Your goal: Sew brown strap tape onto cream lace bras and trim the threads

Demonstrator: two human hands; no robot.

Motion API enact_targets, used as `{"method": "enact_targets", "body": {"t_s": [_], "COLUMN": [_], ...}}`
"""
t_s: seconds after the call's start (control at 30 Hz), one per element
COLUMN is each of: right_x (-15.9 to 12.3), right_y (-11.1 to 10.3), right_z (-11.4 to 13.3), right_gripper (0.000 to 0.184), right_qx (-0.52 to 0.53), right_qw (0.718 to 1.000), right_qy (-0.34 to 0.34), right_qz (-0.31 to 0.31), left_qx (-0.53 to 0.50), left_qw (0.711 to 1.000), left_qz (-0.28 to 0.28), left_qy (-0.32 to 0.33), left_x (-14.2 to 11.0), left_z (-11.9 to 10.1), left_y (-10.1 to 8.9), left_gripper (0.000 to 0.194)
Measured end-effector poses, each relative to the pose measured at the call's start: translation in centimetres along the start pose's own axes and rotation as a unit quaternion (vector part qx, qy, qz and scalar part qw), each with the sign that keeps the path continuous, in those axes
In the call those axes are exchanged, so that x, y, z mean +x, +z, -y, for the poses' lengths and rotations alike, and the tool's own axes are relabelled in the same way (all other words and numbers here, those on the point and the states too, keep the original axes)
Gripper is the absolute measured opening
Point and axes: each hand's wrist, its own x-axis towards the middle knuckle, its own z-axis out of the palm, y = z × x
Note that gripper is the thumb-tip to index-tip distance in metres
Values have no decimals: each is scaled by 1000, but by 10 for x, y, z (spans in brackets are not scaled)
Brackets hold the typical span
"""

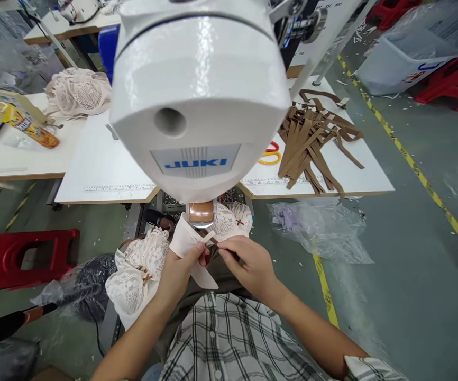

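Observation:
A cream lace bra (pixel 232 219) lies under the head of the white JUKI sewing machine (pixel 197 90), one cup showing with a small brown bow. My left hand (pixel 185 267) is closed, thumb and fingers pinching the bra's plain cream band just below the machine's front. Close on its right, my right hand (pixel 250 264) pinches a narrow brown strap end beside a short pale strip; the fingers hide most of it. More lace bras (pixel 139 275) with brown bows are heaped left of my left forearm. The needle area is hidden behind the machine head.
Brown straps (pixel 312 137) are piled on the right tabletop, beside scissors (pixel 269 157) with yellow and red handles. A drink bottle (pixel 23 121) and a beige lace heap (pixel 78 90) are on the left table. A red stool (pixel 26 259) stands left; a plastic bag (pixel 320 230) hangs right.

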Motion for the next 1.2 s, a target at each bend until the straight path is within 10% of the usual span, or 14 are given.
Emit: {"method": "enact_targets", "body": {"t_s": [0.23,0.43,0.7,0.93,1.2], "right_x": [7,15,20,14,15], "right_y": [16,2,-10,1,-9], "right_z": [4,-7,-5,-11,-14], "right_gripper": [10,6,8,12,11], "right_qx": [17,125,66,61,149], "right_qw": [999,967,961,963,944], "right_qy": [46,168,112,129,214], "right_qz": [9,143,246,227,199], "left_qx": [50,109,127,167,134], "left_qw": [997,990,991,981,990], "left_qz": [-52,-26,7,89,39], "left_qy": [28,81,50,-32,4], "left_x": [-7,-9,-8,5,7], "left_z": [3,3,-1,-7,6], "left_y": [13,11,9,-1,-7], "left_gripper": [24,29,19,26,24]}}
